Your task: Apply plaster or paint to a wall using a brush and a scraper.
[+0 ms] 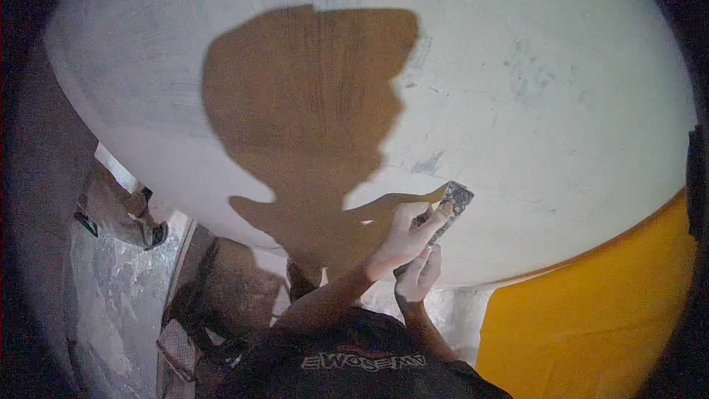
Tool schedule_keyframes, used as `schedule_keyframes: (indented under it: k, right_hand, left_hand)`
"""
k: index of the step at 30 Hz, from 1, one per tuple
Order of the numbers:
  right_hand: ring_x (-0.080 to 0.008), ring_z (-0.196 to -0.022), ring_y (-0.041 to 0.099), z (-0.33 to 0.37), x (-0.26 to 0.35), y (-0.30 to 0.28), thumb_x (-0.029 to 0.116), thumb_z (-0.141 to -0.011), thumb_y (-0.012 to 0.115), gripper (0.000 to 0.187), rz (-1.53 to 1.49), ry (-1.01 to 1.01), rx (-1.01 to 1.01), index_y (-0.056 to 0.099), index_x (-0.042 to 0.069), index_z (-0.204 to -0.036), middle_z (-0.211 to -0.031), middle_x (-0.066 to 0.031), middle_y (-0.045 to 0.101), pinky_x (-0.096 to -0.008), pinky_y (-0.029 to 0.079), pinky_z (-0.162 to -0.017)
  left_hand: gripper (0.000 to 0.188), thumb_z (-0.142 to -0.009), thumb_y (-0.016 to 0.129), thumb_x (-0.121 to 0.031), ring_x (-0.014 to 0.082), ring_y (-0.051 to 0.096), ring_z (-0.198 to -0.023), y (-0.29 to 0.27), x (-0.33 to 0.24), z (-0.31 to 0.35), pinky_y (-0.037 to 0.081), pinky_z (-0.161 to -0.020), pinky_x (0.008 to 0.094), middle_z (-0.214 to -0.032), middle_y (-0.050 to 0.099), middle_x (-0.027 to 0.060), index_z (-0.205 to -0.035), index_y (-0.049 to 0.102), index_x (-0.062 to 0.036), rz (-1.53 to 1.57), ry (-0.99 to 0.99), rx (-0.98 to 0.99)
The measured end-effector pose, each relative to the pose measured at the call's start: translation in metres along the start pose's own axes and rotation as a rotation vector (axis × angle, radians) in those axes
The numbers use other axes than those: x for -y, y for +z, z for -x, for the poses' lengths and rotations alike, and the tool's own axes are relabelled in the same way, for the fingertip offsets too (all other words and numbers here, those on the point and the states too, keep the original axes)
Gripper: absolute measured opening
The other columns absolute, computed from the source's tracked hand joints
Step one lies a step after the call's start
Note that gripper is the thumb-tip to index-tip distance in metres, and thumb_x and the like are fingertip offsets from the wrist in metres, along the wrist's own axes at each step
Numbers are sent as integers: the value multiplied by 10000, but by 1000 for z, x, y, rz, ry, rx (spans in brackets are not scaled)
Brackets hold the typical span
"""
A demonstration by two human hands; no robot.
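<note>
My left hand (410, 236) is closed around a dark, pale-speckled rectangular block (459, 196), its thumb lying along it. Whether this is a sanding block or a spreader I cannot tell. The block's upper end is in front of a large, curved white surface (532, 148); contact between them is unclear. Just below, my right hand (419, 278) has its fingers bent and pressed together by the block's lower end. What these fingers grip is partly hidden. Grey smears and thin scratch lines mark the white surface, and a big brown shadow falls across its middle.
Yellow sheeting (583, 318) borders the curved surface at the lower right. At the lower left lies a pale, stained floor (111, 325) with dark items and a brown object (136, 205) on it. A dark shirt (354, 358) fills the bottom edge.
</note>
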State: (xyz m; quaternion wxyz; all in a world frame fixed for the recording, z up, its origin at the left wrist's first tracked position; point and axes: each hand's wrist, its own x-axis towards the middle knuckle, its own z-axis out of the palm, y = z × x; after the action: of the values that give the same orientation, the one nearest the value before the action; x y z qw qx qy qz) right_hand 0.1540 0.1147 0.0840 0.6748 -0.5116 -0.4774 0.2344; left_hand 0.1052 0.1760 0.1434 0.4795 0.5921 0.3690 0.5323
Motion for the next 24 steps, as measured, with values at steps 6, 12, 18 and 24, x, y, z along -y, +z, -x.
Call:
schedule_keyframes:
  k: [6,12,18,24]
  right_hand:
    - [-38,-463,395,-7,-10,-4,230,-969,361,251,153,-111,246,442,36,-831,-567,23,423,-205,318,-418]
    - [-127,-556,440,4,4,-4,193,-932,429,207,-69,84,9,478,15,-839,-620,-37,463,-270,346,-519]
    - [-108,-547,428,-1,-6,-12,186,-939,421,205,86,7,193,469,18,-832,-617,-35,467,-264,337,-499]
    - [-36,-464,387,2,-6,-12,183,-966,359,216,29,22,-56,445,30,-840,-574,21,421,-207,315,-413]
  left_hand:
    - [415,-901,554,-331,25,336,-521,-22,3,8,264,-447,227,-548,390,-78,-600,493,-52,211,-128,-146]
    - [361,-877,580,-255,52,351,-535,7,13,1,291,-463,257,-547,394,-33,-642,485,3,-76,84,-123]
    - [314,-900,547,-234,40,395,-576,-17,-3,13,316,-488,229,-609,454,-59,-688,547,-2,244,-149,-145]
    - [385,-890,571,-293,29,374,-565,13,2,5,298,-479,220,-570,424,-34,-635,517,-10,72,53,-119]
